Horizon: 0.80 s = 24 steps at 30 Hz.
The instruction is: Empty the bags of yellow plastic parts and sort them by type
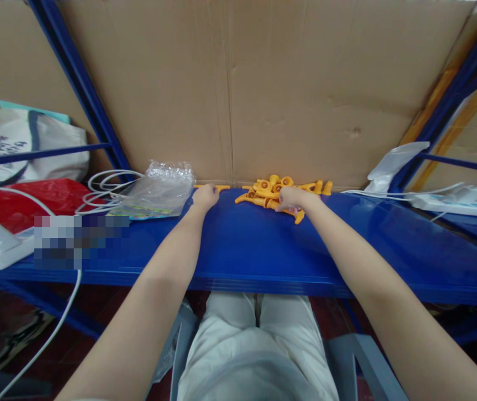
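Note:
On the blue tabletop (259,250), near the cardboard at the back, is a pile of orange-yellow plastic pieces (263,195), some with round cup-like ends. My right hand (292,199) reaches into the pile's right side, its fingers curled down on one of the pieces; a curved end (299,217) shows just below them. To the left, my left hand (205,196) is closed at a thin orange plastic piece (224,187) that sticks out on both sides of it. The fingertips of my left hand are hidden behind the back of the hand.
Left of my left hand lie a clear plastic bag (159,192) and coiled white cable (96,184). Further left are a red bag (33,200) and a canvas tote (50,145). A white power strip (464,205) stands at the right, by the blue frame post (447,117). Cardboard (230,89) closes off the back.

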Tool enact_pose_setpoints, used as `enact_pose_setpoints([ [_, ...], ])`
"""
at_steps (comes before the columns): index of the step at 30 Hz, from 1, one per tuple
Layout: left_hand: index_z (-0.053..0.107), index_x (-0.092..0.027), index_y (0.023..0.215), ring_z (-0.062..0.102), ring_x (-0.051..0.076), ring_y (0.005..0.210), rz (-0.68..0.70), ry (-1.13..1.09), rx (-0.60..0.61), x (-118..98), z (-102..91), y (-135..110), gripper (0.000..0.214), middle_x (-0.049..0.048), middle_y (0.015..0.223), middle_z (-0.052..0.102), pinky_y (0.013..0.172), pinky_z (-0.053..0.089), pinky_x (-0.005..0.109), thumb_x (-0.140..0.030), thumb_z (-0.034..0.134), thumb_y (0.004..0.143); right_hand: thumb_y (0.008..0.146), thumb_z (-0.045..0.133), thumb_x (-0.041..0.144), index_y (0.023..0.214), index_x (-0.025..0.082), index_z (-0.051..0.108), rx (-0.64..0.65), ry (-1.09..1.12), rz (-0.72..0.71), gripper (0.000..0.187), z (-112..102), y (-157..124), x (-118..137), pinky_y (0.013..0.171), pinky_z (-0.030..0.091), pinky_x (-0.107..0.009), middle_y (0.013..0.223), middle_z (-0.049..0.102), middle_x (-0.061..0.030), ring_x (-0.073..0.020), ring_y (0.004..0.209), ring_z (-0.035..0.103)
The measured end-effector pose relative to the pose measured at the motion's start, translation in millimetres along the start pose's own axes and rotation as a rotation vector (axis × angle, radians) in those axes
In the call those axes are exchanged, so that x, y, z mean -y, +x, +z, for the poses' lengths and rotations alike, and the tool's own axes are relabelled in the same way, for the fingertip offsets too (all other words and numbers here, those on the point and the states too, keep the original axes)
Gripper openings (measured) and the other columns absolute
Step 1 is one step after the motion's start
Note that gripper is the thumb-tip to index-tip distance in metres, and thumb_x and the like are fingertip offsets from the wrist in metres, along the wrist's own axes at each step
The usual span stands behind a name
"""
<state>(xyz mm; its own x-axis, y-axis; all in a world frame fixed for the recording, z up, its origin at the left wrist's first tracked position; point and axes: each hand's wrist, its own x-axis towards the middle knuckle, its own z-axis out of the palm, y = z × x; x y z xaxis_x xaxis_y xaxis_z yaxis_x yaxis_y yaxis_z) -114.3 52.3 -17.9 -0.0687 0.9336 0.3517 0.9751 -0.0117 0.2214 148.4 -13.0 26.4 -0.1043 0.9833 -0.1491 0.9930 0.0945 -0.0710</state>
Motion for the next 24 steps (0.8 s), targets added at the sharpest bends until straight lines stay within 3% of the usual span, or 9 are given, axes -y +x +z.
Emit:
enact_pose_setpoints([
  [5,0.073,-0.019,0.120,0.066,0.026,0.119,0.178,-0.014,-0.057,-13.0,-2.8,-2.6,0.037,0.0112,0.123,0.073,0.100,0.050,0.032,-0.024,0.044,0.097,0.079,0.073,0.024,0.077,0.016,0.072,-0.064,-0.123,-0.010,0.009,3.7,-0.6,10.1,0.072,0.059,-0.038,0.057,0.065,-0.0059,-0.0267,0.070,0.072],
  [9,0.072,-0.020,0.121,0.068,0.026,0.112,0.246,0.000,-0.081,-27.0,-9.6,-7.3,0.038,0.0108,0.112,0.076,0.097,0.051,0.033,-0.028,0.044,0.098,0.074,0.072,0.026,0.085,0.013,0.073,-0.141,-0.178,-0.051,0.017,4.2,-1.1,12.1,0.073,0.056,-0.035,0.072,0.071,-0.0115,-0.0296,0.081,0.072],
  [14,0.071,-0.019,0.121,0.069,0.027,0.108,0.287,-0.016,-0.121,-39.0,-20.8,-13.2,0.038,0.0109,0.106,0.076,0.093,0.051,0.033,-0.029,0.042,0.098,0.077,0.067,0.029,0.071,0.016,0.067,-0.118,-0.123,-0.130,0.014,-2.1,-4.7,12.2,0.058,0.046,-0.027,0.058,0.062,-0.0047,-0.0215,0.066,0.065],
  [20,0.069,-0.017,0.122,0.070,0.026,0.105,0.343,-0.065,-0.176,-45.2,-25.4,-17.3,0.039,0.0111,0.102,0.076,0.090,0.050,0.031,-0.035,0.042,0.100,0.085,0.060,0.029,0.064,0.019,0.058,-0.208,0.345,-0.270,0.023,-8.9,-9.2,14.6,0.052,0.039,-0.023,0.053,0.056,0.0007,-0.0133,0.055,0.056],
  [24,0.062,-0.014,0.132,0.069,0.025,0.107,0.527,-0.155,-0.258,-47.0,-22.4,-19.4,0.049,0.0127,0.112,0.074,0.091,0.050,0.032,-0.046,0.042,0.100,0.083,0.064,0.026,0.072,0.021,0.056,-0.379,0.823,-0.364,0.014,-6.8,-1.1,15.0,0.047,0.039,-0.021,0.059,0.062,0.0009,-0.0100,0.048,0.049],
])
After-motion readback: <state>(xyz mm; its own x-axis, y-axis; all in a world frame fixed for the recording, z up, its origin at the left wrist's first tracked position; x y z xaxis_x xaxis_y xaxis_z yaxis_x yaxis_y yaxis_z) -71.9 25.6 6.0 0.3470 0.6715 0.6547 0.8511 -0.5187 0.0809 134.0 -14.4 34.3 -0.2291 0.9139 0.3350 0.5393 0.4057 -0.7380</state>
